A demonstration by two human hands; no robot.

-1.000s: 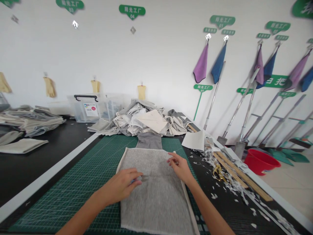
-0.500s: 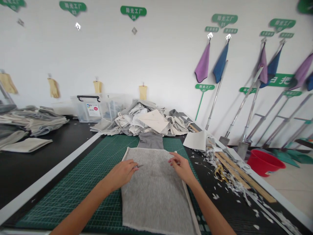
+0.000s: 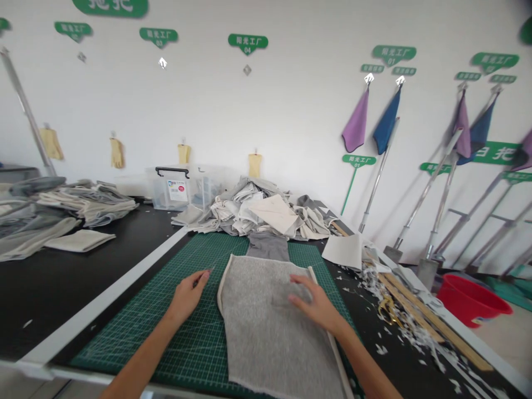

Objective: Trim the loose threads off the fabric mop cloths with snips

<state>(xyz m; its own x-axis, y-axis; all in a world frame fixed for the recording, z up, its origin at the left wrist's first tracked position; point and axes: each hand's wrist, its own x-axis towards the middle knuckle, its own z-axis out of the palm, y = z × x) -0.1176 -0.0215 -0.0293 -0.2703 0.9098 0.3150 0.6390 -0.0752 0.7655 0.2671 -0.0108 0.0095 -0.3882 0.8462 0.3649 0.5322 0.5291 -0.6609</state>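
Observation:
A grey piece of fabric [image 3: 274,321] with pale rolled edges lies on the green cutting mat [image 3: 166,327]. My left hand [image 3: 188,295] is closed on a small thin pointed tool [image 3: 211,269], over the mat just left of the fabric; its exact kind is too small to make out. Over the fabric's upper right part, my right hand [image 3: 316,303] has its thumb and fingers apart, with nothing visible between them. A darker grey cloth [image 3: 269,246] extends from under the pile to the fabric's far edge.
Behind the mat rises a heap of grey and cream cloths [image 3: 274,213]. Folded cloths [image 3: 89,199] and a clear storage box [image 3: 170,191] are left of it. Gold-handled scissors [image 3: 387,310], white scraps and wooden strips [image 3: 440,327] lie right; a red bucket [image 3: 474,299] stands beyond.
My left hand has moved left off the fabric with the pointed tool. My right hand has come away from the fabric's upper right edge, its fingers spreading. The view has shifted left.

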